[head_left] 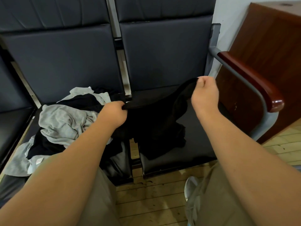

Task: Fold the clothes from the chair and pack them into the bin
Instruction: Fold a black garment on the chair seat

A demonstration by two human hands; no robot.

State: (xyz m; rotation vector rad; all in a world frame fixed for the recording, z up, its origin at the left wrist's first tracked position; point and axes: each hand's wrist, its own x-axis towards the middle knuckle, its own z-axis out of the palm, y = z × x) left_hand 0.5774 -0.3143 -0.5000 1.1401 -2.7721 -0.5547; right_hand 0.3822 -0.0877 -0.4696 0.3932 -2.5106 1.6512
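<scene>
Black garment [156, 121]: hanging stretched between both hands over the right seat [198, 144], long axis running near-left to far-right.
Left hand [114, 113]: pinching the lower, nearer end.
Right hand [204, 93]: gripping the raised far end, fingers curled.
Pile [65, 123]: lying just left.
Bin: not showing.

Soft, even indoor light, kinda dim overall, and the shadows are all mushy. The black garment [154, 124] is so dark its folds basically vanish. The brightest bits are the white wall [231, 12] top right, a glossy highlight on the tip of the wooden armrest [254, 82] and a dull sheen along the seat [179, 163] front. The wide lens bends the chair backs [61, 62] near the edges and balloons the forearms [81, 160]. The right hand [205, 93] looks slightly smeared, maybe motion blur. The shoe [192, 186] down low is soft too.
</scene>
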